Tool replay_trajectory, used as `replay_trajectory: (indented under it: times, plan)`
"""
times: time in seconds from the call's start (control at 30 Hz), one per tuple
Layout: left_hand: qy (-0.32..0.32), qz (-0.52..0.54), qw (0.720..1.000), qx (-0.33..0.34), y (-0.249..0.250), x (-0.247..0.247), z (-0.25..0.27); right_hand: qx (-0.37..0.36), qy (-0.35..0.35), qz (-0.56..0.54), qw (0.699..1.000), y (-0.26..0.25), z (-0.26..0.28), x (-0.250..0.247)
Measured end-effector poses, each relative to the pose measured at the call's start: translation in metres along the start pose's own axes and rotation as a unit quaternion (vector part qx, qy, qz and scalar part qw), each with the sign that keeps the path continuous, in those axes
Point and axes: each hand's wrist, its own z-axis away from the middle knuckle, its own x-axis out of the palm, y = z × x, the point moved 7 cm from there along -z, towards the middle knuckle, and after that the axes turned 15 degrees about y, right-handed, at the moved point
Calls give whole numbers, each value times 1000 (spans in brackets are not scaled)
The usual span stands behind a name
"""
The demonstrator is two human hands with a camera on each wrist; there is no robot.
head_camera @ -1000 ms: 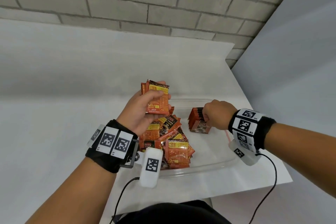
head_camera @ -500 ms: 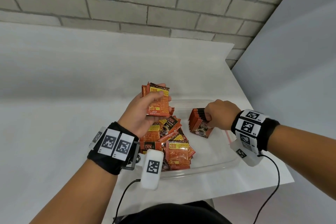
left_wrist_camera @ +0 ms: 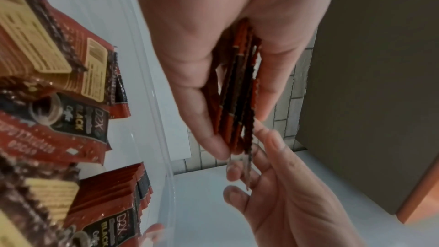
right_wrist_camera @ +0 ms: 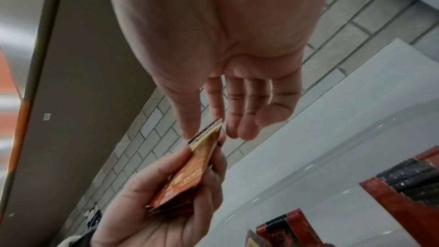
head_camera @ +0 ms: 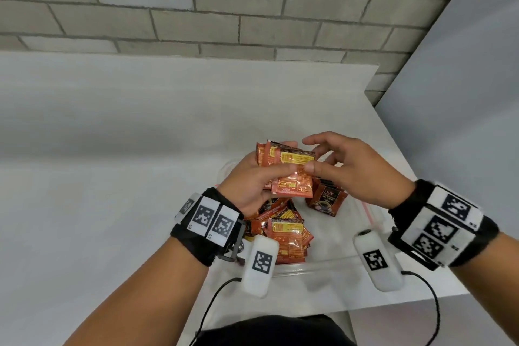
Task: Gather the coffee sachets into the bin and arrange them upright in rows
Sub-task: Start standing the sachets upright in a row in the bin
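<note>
My left hand (head_camera: 280, 166) grips a stack of orange coffee sachets (head_camera: 292, 177) above the clear plastic bin (head_camera: 323, 262), thumb across the front. The right hand (head_camera: 311, 154) meets it from the right. Its thumb and fingers pinch the front sachet's upper corner; the right wrist view shows that corner (right_wrist_camera: 206, 131) between thumb and index finger. A short upright row of sachets (head_camera: 327, 201) stands in the bin under the right hand. Loose sachets (head_camera: 280, 230) lie piled at the bin's left. In the left wrist view the stack (left_wrist_camera: 237, 91) shows edge-on.
The bin sits near the white table's (head_camera: 112, 177) front right corner, with the table edge (head_camera: 421, 298) just right of it. A grey brick wall (head_camera: 252, 8) runs behind. A grey panel (head_camera: 463, 93) stands at the right. Cables hang from both wrist cameras.
The right hand has let go of the upright row in the bin, risen and moved left to the stack in the left hand. The left hand has stayed put with its stack.
</note>
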Motion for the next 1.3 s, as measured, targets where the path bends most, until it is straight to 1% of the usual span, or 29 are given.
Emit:
replay_trajectory:
  times: [0.07, 0.1, 0.17, 0.23, 0.27, 0.3, 0.37, 0.43, 0.47, 0.5, 0.57, 0.6, 0.63, 0.7, 0.77, 0.83, 0.87, 0.9, 0.97, 1.07, 1.13, 1.3]
  plan:
    - [-6, 0, 1000, 0, -1, 4, 0, 3, 10, -25, 1000, 1, -1, 1]
    - [-6, -1, 1000, 1, -1, 5, 0, 6, 26, -45, 999, 2, -2, -1]
    - [5, 0, 1000, 7, 0, 5, -1, 1, 90, -79, 993, 4, -4, -13]
    - [26, 22, 999, 11, 3, 2, -3, -26, 162, -88, 983, 2, -3, -25]
    - [33, 40, 999, 9, 3, 2, -4, -42, 175, -82, 980, -1, 0, -27]
    - [34, 56, 998, 6, 3, 2, -5, -62, 168, -64, 982, -4, 3, -24]
    - [17, 79, 997, 7, 4, 8, -4, -98, 108, -13, 989, -8, 11, -8]
    - [18, 86, 996, 23, 5, 8, -6, -101, 36, 12, 994, -5, 17, 6]
    - [28, 84, 996, 29, 4, 7, -7, -100, 26, 11, 995, -4, 17, 6]
    - [36, 78, 996, 33, 5, 5, -7, -100, 41, 7, 994, -4, 15, 2]
    - [37, 63, 997, 39, 5, 4, -5, -101, 111, 28, 988, -4, 9, -14]
    - [30, 52, 997, 42, 5, 5, -4, -97, 133, 49, 985, -4, 6, -19]
    - [25, 40, 998, 44, 4, 6, -3, -86, 133, 67, 985, -4, 2, -20]
    - [13, 21, 998, 50, 4, 10, 1, -47, 87, 63, 993, 1, -4, -15]
    - [11, 15, 998, 52, 4, 12, 3, 4, 33, 13, 999, 7, -6, -13]
    - [45, 12, 997, 59, 7, 5, 1, 35, -2, -6, 999, 14, -8, -18]
    - [73, 7, 995, 65, 8, -1, -1, 46, -20, 13, 999, 20, -9, -21]
    - [99, 5, 993, 70, 10, -7, -3, 54, -41, 57, 996, 28, -10, -21]
    - [128, 7, 989, 74, 11, -15, -5, 68, -93, 183, 976, 48, -8, -15]
    - [127, -3, 989, 76, 11, -16, -3, 77, -149, 313, 935, 73, -3, 1]
    - [121, -10, 990, 75, 11, -16, -2, 69, -161, 364, 915, 81, -3, 11]
    - [120, -2, 991, 66, 12, -20, -2, 68, -175, 425, 886, 83, -6, 19]
